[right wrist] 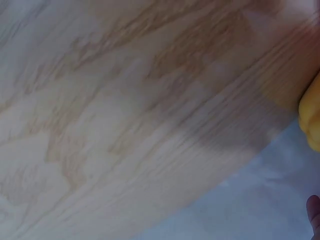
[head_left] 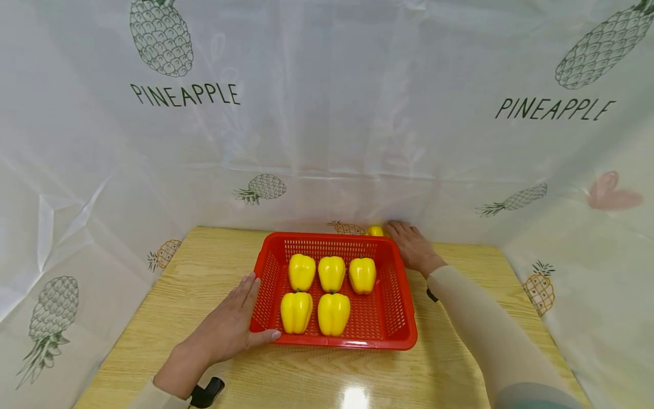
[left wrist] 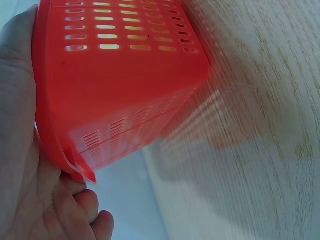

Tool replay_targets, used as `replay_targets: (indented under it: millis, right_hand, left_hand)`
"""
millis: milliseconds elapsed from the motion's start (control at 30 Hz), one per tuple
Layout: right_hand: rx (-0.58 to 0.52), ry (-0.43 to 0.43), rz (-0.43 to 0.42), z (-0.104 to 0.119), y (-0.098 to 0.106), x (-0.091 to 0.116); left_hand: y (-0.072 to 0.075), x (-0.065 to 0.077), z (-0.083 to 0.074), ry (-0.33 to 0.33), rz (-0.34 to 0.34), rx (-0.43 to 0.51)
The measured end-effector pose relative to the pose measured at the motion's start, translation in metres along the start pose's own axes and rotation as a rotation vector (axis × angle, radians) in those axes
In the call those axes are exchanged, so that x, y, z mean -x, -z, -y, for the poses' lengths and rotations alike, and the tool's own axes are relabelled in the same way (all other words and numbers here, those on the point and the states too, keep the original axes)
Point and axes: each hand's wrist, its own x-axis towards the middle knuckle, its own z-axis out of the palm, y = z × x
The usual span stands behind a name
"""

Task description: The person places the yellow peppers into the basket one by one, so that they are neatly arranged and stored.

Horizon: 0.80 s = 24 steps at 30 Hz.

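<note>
A red plastic basket (head_left: 357, 343) holds several yellow bell peppers (head_left: 334, 313) standing in two rows. My left hand (head_left: 227, 326) rests on its near left corner, fingers straight along the left side and thumb laid over the front rim. From below, in the left wrist view, palm and fingers meet the basket's rim (left wrist: 47, 115). Behind the far rim, another yellow bell pepper (head_left: 375, 230) shows only its upper part. My right hand (head_left: 413, 248) reaches beside that pepper, fingers stretched out at its right. The right wrist view catches a fingertip (right wrist: 314, 212) apart from the pepper.
The basket stands on a light wooden table (head_left: 286, 378). A white sheet (head_left: 327, 113) printed with pineapples hangs close behind the table's far edge and along both sides. The far pepper sits between the basket and this sheet.
</note>
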Motion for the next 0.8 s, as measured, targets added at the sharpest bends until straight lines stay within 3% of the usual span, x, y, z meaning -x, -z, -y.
replay_targets:
  millis: [500,800]
  right_hand:
    - [-0.081,-0.047,0.005,0.0071,-0.0043,0.0018]
    - [-0.034,-0.064,-0.038,0.0015,-0.0088,0.0053]
  left_hand:
    - [-0.0001,0.0006,-0.0014,-0.003,-0.004,0.025]
    - [0.0050,0.0011,-0.0032,0.010,0.009,0.031]
